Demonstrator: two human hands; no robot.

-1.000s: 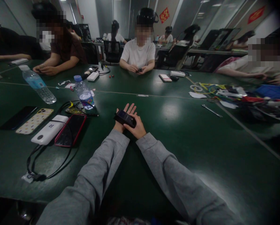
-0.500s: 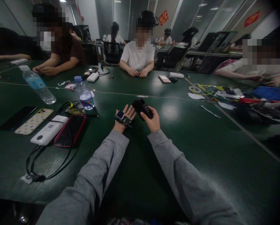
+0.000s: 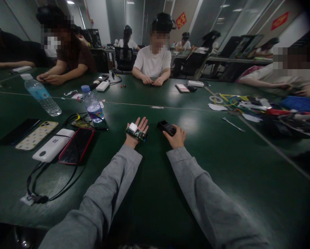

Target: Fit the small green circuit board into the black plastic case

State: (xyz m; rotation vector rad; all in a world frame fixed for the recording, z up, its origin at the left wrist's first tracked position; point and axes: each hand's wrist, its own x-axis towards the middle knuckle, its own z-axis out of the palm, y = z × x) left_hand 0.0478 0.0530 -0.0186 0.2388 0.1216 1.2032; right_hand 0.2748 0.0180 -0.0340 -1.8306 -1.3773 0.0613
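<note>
My left hand (image 3: 136, 133) lies palm up on the green table (image 3: 170, 173) with fingers stretched out. A small circuit board (image 3: 135, 131) with a white square part rests on the palm. My right hand (image 3: 176, 137) is a little to the right, its fingers closed around a black plastic casing (image 3: 166, 127) that sits low on the table surface. Both sleeves are grey.
To the left lie a red-edged phone (image 3: 77, 145), a white power bank (image 3: 53, 149), two more phones, black cables and two water bottles (image 3: 92, 103). A metal tool (image 3: 234, 124) and a heap of coloured wires (image 3: 248, 102) lie at right. Other people sit around the table.
My right hand lifted the black casing off the circuit board in my left palm, carried it to the right, and has lowered it to the table.
</note>
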